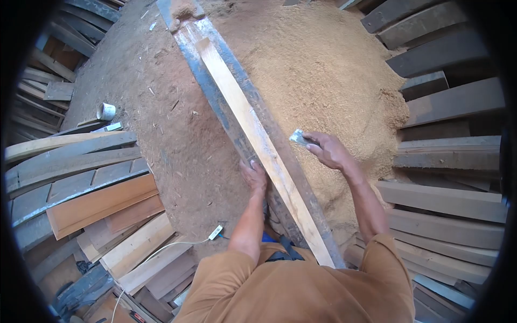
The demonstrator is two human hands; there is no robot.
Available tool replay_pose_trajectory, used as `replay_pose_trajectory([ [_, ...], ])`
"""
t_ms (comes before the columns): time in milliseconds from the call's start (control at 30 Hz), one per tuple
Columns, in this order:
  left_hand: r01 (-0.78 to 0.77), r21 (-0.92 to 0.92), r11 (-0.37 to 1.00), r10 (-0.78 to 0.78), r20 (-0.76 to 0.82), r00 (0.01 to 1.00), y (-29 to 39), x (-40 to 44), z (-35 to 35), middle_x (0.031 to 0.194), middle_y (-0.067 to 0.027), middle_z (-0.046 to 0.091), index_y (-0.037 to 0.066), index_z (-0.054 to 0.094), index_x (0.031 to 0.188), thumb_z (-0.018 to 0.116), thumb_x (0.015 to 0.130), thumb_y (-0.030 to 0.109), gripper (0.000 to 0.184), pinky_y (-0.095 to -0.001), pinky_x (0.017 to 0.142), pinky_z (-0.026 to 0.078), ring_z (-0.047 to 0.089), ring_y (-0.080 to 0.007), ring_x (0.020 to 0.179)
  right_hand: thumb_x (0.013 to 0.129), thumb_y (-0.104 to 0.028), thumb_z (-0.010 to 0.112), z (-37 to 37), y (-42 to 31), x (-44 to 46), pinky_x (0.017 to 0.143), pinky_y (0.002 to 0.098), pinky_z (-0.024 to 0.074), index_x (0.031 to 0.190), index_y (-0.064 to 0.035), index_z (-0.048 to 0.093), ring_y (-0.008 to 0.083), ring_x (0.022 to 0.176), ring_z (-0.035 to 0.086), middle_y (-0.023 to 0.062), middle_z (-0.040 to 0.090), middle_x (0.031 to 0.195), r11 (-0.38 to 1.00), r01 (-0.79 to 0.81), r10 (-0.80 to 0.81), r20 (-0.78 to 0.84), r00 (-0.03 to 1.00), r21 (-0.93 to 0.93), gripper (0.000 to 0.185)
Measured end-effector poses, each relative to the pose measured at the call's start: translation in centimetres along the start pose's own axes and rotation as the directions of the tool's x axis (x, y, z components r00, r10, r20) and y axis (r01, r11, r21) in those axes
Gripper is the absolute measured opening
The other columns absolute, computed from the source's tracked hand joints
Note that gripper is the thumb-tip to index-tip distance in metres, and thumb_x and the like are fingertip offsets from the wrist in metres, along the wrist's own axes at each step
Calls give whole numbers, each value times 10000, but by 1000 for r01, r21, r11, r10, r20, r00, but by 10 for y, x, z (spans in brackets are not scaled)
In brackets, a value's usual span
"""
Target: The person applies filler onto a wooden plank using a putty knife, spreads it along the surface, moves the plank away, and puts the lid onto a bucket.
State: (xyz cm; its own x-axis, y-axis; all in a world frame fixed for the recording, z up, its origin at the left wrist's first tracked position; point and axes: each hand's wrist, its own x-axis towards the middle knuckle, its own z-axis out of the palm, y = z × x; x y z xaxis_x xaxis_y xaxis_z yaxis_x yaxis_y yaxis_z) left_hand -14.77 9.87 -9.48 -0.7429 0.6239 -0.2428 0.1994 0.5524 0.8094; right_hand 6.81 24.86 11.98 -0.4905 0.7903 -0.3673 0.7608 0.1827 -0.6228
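A long pale wooden strip [245,113] lies lengthwise on a wider dark, worn plank [215,99]. Greyish smears mark the middle of the strip. My left hand [253,176] is at the left edge of the strip and plank, its thumb on the edge; its other fingers are mostly hidden. To the right of the plank, over the sawdust, my right hand [328,149] is closed on a small flat scraper [299,138] with a pale smear on its blade. The scraper is apart from the strip.
Sawdust [318,70] is heaped right of the plank. Stacked boards [447,102] line the right side, and more boards [102,204] lie at left. A white cup [106,112] stands at left. A power socket [215,232] with a cable lies near my left arm.
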Motion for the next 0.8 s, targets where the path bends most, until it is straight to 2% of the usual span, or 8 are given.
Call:
replay_pose_trajectory([
  [67,9,0,1000,-9,7,1000,2,1,0,1338,-342,555,-51,412,1462,525,971,297,612,-531,1073,400,536,-496,1237,948,-295,664,7,-13,6,929,416,540,1346,-15,612,294,1057,711,181,727,1172,961,-94,95,9,995,259,490],
  [167,44,21,999,-45,31,999,-3,-2,-1,1354,-343,541,-51,398,1468,518,981,310,618,-529,1071,402,534,-498,1239,913,-273,730,17,-34,0,966,383,523,1410,0,537,289,1100,701,254,707,1189,822,-307,291,110,950,479,599],
  [300,34,33,999,-36,47,998,-3,1,-2,1341,-338,544,-46,387,1474,508,991,332,624,-527,1064,408,539,-488,1239,876,-230,774,79,-1,-2,957,354,520,1509,-28,416,266,1127,697,266,705,1173,835,-169,234,-60,970,524,755],
  [333,35,29,999,-36,48,998,-4,1,-2,1336,-338,545,-45,388,1472,506,992,334,622,-527,1063,409,540,-486,1238,896,-250,750,54,-27,-8,978,382,516,1496,-39,463,286,1125,694,239,703,1201,846,-331,322,94,942,417,698],
  [433,16,36,999,-18,37,999,-6,2,0,1318,-335,563,-40,393,1466,499,1010,341,604,-522,1051,423,560,-481,1224,931,-272,689,77,-14,-8,969,428,517,1435,-54,562,331,1080,687,188,713,1152,951,113,-52,-212,976,287,563],
  [633,54,35,998,-55,30,998,0,0,-2,1313,-335,564,-42,388,1471,505,995,344,624,-520,1046,431,567,-493,1205,961,-250,638,45,-43,-9,829,469,529,1315,-135,675,374,958,668,151,681,1041,998,59,-61,-84,995,-27,374],
  [733,79,40,996,-80,37,996,-6,0,1,1321,-335,565,-36,380,1482,510,998,335,624,-518,1048,433,570,-489,1210,978,-225,571,35,-69,-7,883,491,529,1219,-140,703,353,1006,683,161,668,942,975,-4,12,36,999,-222,288],
  [800,82,34,996,-83,35,996,-9,2,2,1330,-338,562,-32,375,1490,513,1002,325,620,-519,1052,431,569,-484,1219,964,-245,611,34,-59,-20,855,475,534,1204,-141,707,359,983,679,159,686,1005,975,-13,25,51,998,-220,278],
])
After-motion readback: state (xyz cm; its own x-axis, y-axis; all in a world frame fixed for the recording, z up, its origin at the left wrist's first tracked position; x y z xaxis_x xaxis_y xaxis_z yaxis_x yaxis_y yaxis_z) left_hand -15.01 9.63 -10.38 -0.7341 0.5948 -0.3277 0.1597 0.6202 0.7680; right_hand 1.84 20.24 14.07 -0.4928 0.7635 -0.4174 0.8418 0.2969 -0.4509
